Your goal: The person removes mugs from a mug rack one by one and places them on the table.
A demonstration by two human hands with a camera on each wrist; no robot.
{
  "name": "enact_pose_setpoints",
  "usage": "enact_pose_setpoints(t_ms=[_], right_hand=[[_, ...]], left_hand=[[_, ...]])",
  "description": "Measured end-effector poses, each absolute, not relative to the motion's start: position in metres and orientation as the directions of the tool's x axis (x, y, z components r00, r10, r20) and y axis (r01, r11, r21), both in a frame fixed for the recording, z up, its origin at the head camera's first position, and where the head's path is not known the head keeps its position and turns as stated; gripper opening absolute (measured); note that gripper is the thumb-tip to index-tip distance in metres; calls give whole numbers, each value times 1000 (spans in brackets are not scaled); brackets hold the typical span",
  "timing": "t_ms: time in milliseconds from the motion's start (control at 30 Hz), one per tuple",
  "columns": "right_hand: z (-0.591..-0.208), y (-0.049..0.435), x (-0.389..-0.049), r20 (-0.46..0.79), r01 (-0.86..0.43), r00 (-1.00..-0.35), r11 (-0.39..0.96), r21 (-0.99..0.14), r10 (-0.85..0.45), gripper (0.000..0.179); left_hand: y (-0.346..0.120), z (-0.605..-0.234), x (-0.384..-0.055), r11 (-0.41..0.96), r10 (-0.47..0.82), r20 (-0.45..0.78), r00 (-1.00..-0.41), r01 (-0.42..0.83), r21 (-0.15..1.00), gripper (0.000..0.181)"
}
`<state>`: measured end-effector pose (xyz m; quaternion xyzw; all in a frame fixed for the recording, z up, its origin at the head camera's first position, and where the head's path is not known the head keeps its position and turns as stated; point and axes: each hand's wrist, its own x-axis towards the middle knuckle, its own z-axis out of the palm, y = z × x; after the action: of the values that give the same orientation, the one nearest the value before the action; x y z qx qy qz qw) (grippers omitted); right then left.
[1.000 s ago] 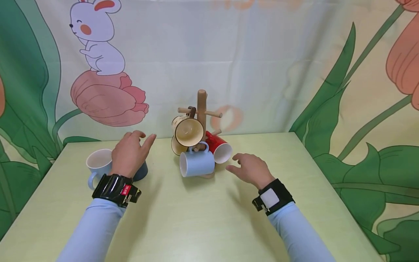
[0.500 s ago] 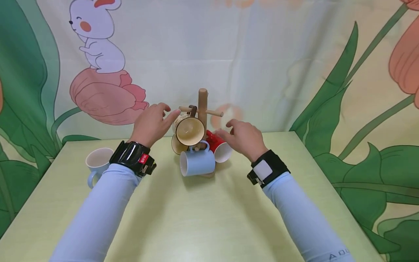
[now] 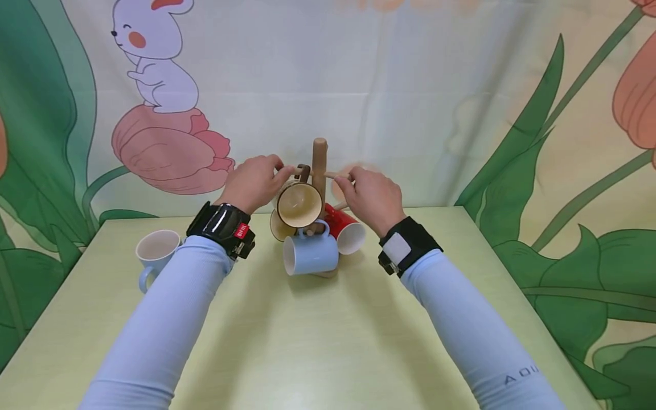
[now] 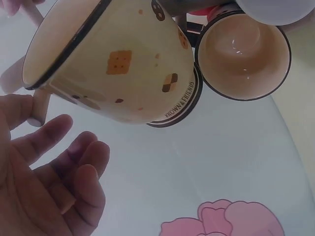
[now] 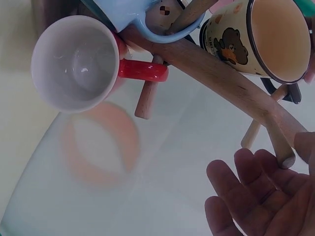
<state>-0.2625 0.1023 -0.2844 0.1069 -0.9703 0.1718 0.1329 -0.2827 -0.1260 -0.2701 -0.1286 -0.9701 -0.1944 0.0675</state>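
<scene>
Rack (image 3: 320, 156) looks steadied: left grip (image 3: 252, 183) and right grip (image 3: 376, 198) have just reached it, each pinching an upper peg (image 5: 277, 140).

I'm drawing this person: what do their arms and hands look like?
Light blue sleeves, with dark letters on the right one. Black wrist bands: a small red label on the left, a white patch on the right. The hands wear no gloves.
</scene>
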Motion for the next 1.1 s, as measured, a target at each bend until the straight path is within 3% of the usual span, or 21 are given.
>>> enact_pose_setpoints(t_ms=[200, 700, 1100], right_hand=[[-279, 98, -265, 282, -246, -944, 933, -261, -170, 33], [-279, 104, -273, 181, -179, -975, 942, -285, -130, 33], [-271, 111, -286, 95, -178, -983, 919, -352, -154, 38]], left_hand=[[-123, -269, -280, 921, 252, 170, -953, 290, 261, 45], [-112, -277, -269, 908, 235, 208, -950, 290, 302, 39], [-101, -282, -259, 936, 225, 245, -943, 279, 216, 42]])
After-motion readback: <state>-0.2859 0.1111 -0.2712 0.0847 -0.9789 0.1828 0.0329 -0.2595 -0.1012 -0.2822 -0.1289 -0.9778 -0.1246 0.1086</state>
